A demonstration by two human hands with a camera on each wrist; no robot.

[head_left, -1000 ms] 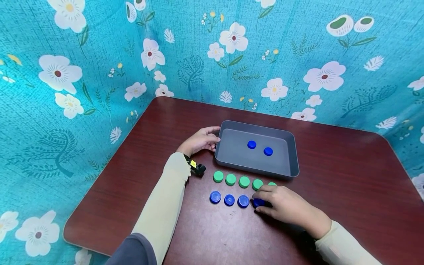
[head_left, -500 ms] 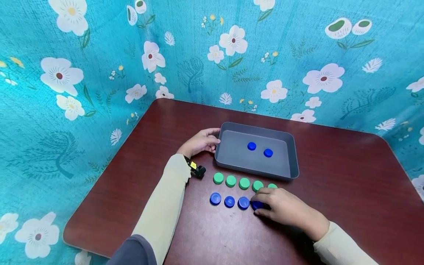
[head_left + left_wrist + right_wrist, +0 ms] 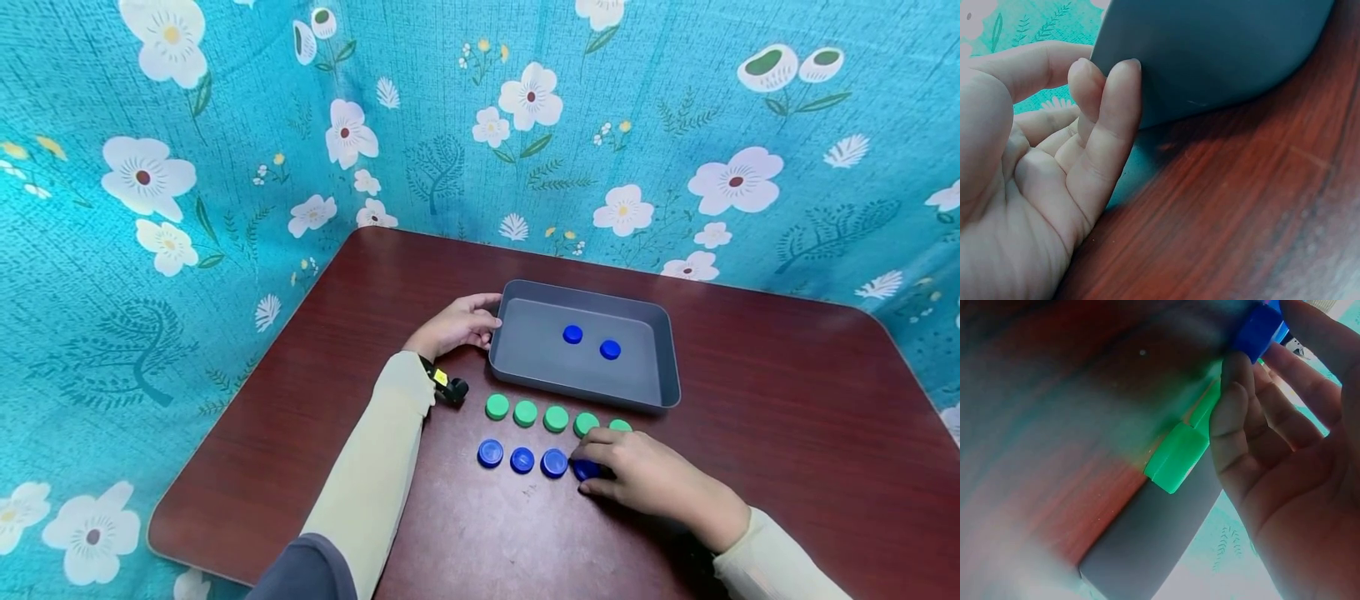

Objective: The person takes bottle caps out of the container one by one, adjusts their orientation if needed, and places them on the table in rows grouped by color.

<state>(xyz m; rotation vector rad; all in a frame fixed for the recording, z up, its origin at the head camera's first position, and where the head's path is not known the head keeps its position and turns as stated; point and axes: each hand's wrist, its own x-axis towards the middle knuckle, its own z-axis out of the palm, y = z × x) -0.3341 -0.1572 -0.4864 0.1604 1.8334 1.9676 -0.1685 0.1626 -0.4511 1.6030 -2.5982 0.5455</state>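
Observation:
My left hand [image 3: 457, 325] grips the left wall of a grey rectangular tray [image 3: 517, 362]; in the left wrist view its bent fingers [image 3: 1119, 100] touch the wall's outer side. Two blue bottle caps, one left [image 3: 573, 334] and one right [image 3: 611, 349], lie inside the tray. My right hand [image 3: 648, 475] pinches another blue bottle cap [image 3: 585, 470] at the right end of the front row. The right wrist view shows this blue cap [image 3: 1256, 332] between thumb and fingers, partly hidden by them. It cannot be told whether the cap is off the table.
Three blue caps [image 3: 522, 460] continue the front row to the left. Behind them, several green bottle caps [image 3: 556, 418] form a row before the tray, the rightmost partly covered by my right hand. A floral curtain [image 3: 450, 100] hangs behind the brown table [image 3: 300, 442].
The whole head view has shifted slightly, so everything sits a little lower in it. Both hands keep their places, the right on the blue bottle cap and the left at the tray.

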